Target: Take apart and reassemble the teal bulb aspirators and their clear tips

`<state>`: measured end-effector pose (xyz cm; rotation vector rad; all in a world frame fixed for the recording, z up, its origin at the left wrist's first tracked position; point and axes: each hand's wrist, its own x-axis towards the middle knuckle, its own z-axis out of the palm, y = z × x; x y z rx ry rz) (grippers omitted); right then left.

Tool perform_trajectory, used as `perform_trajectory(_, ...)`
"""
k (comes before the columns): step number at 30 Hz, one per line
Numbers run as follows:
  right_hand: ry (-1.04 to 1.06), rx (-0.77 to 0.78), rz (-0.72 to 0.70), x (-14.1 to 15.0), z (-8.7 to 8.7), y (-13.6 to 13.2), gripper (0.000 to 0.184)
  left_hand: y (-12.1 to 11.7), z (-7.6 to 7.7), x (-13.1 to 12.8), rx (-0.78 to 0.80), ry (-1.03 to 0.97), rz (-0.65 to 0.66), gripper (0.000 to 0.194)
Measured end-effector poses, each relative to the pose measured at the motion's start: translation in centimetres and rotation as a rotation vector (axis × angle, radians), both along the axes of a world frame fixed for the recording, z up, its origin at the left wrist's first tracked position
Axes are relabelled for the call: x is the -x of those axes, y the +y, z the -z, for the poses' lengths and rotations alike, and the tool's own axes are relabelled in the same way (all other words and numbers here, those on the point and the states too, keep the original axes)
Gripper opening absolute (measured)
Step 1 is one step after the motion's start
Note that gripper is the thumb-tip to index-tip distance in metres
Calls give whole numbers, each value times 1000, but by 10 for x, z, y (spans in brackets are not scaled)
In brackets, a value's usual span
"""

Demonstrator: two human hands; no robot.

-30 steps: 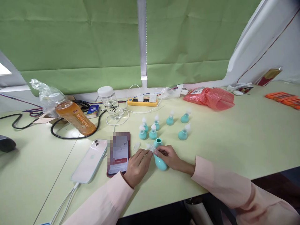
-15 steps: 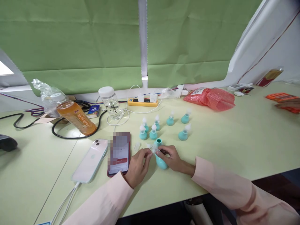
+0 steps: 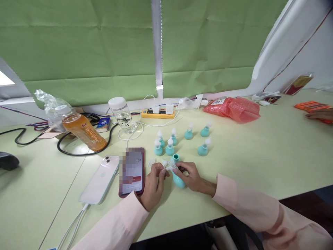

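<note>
The right hand (image 3: 189, 177) pinches a clear plastic piece (image 3: 171, 165) between thumb and fingers. The left hand (image 3: 153, 184) meets it with fingertips drawn close; I can't tell whether they grip it. Just behind the plastic, near the front edge of the worktop (image 3: 249, 156), a teal bottle (image 3: 179, 182) shows its open mouth. Seven small teal bottles with white tops (image 3: 170, 148) stand beyond, towards the back edge. A red-cased phone (image 3: 136, 170) lies just beside the left hand.
</note>
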<state>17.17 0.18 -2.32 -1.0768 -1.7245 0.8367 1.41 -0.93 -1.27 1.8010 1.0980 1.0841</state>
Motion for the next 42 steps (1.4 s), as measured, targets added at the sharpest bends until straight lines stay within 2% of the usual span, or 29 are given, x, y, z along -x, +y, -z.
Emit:
perform_trajectory(7,5,-12,32,-3,4,4,23,6,-4,4,-52,-54,-112,5)
perform_trajectory(12,-51,-51,10,-3,1,3,24,8,1,2,-70,18,-111,7)
perform_trajectory(20,-35,-50,2,-4,2,4,23,14,7,4,-247,240,-122,11)
perform_trajectory(24,-39,-45,-4,-3,1,3,23,16,8,5,-255,290,-125,12)
perform_trajectory(33,-126,-72,7,-3,3,4,25,16,10,4,-207,245,-121,12)
perform_trajectory(37,-199,-179,-65,-3,6,4,21,11,3,5,-175,183,-120,15)
perform_trajectory(42,-309,-355,-222,-3,2,2,20,7,-6,9,-312,264,-10,19)
